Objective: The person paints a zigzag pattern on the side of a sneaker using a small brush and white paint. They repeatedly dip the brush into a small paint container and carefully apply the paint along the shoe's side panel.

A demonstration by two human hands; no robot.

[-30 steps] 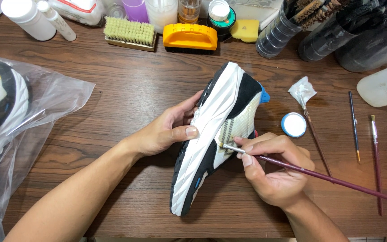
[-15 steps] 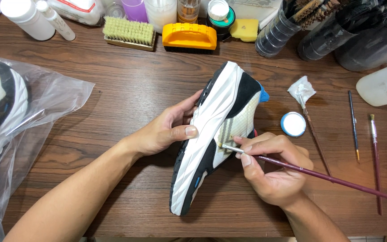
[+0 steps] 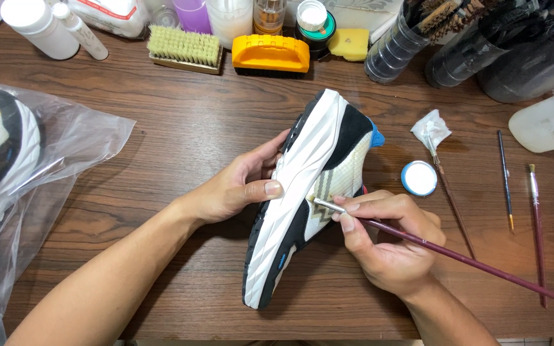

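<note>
- left hand grip clasps sneaker on its side
- right hand grip pinches paintbrush, tip on upper
- wooden tabletop, brushes behind

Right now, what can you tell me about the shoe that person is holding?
The shoe is a sneaker with a thick white sole, black parts and a pale mesh side with a blue bit at the far end. It lies tilted on its side on the wooden table. The left hand steadies its sole; the right hand puts a thin brush tip to the mesh.
</note>
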